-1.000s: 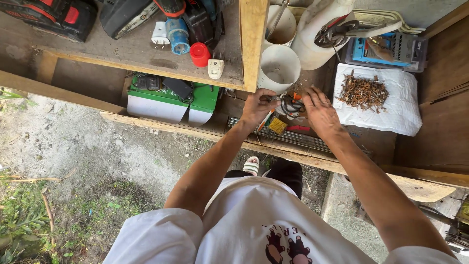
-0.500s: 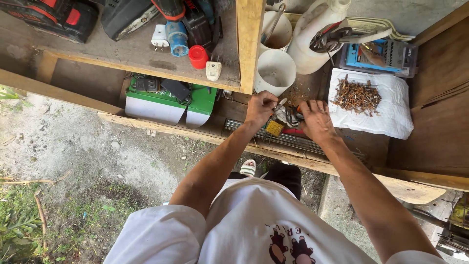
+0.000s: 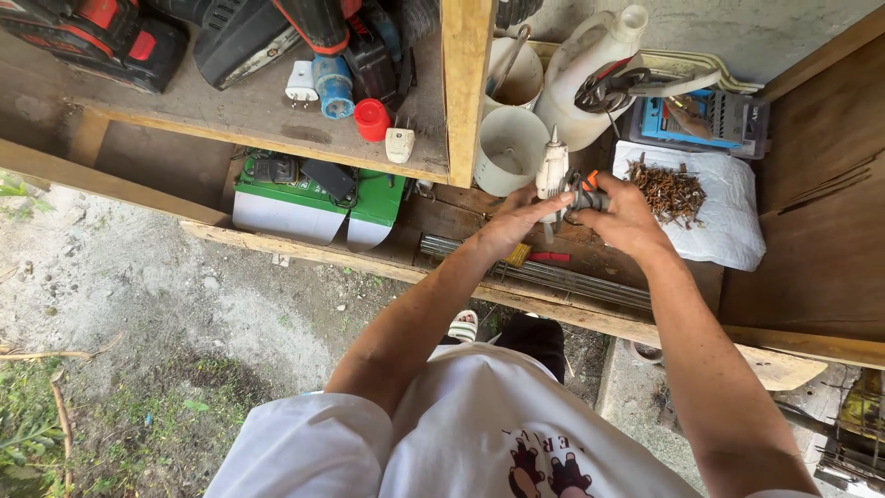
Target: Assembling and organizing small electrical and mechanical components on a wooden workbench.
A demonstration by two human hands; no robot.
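Nails (image 3: 670, 189) heaped on white bag (image 3: 728, 231) right of hands; bucket (image 3: 509, 148) just beyond. Wooden shelf (image 3: 240, 115), dirt below. Left hand (image 3: 510, 224) touching white tool (image 3: 552, 173); right hand (image 3: 624, 217) clamped on grey handle (image 3: 586, 198).

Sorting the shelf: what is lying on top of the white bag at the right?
On the white bag lies a loose heap of rusty brown nails. What the bag contains, and the shelf beneath, are covered.
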